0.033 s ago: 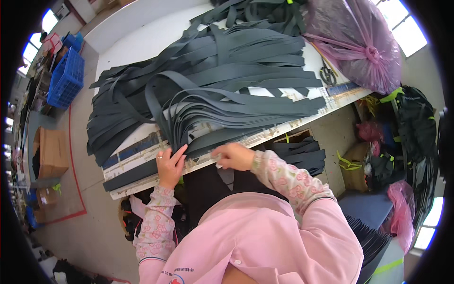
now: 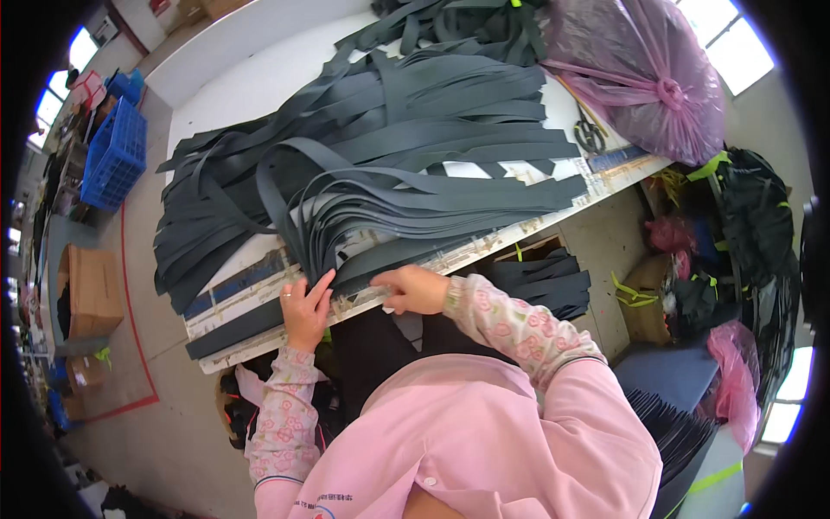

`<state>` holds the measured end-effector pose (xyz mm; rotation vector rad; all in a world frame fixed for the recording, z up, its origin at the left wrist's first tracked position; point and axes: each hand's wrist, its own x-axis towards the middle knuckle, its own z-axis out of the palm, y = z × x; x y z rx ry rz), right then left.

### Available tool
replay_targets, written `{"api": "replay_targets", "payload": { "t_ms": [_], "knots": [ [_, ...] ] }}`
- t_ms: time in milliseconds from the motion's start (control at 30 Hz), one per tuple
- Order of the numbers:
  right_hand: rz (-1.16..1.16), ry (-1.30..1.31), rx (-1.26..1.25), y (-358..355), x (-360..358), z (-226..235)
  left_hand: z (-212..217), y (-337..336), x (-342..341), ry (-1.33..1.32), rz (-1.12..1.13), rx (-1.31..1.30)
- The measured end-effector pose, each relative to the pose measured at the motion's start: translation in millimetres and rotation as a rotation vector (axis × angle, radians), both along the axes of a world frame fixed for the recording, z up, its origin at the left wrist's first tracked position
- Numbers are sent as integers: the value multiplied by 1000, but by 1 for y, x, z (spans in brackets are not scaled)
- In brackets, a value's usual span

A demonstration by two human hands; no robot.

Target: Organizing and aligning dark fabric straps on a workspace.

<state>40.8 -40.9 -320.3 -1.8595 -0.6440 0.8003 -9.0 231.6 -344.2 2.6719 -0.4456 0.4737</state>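
Dark grey webbing straps point(image 2: 398, 212) lie looped in a bundle along the near side of the white table point(image 2: 251, 73). At the table's front edge, my left hand point(image 2: 306, 313) rests with its fingers stretched out on a flat strap point(image 2: 238, 335), just below the bundle's gathered bend. A little to the right, my right hand point(image 2: 415, 290) is curled closed over the same edge. A small white piece point(image 2: 389, 310) shows under its fingers, too small to name. More grey straps point(image 2: 432, 95) lie in layers behind the bundle.
Scissors point(image 2: 590, 137) lie at the table's right, beside a tied pink plastic bag point(image 2: 635, 78). Below the edge, more straps point(image 2: 540, 284) hang over a carton. A blue crate point(image 2: 115, 156) and an open cardboard box point(image 2: 93, 290) stand at the left.
My right hand has shifted slightly left, towards my left hand. The fingers of my left hand have drawn a little closer together. The whole view has moved slightly.
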Motion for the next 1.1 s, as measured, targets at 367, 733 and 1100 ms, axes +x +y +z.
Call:
{"api": "replay_targets", "payload": {
  "t_ms": [367,733,1100],
  "knots": [
    [-337,-359,50,70,20,-14,6,-5,1,-9,-3,11],
    [-272,-325,-108,89,0,-12,2,0,2,-56,-9,-115],
    [-329,-101,-47,57,14,-16,0,-1,1,-8,7,-81]
  ]
}}
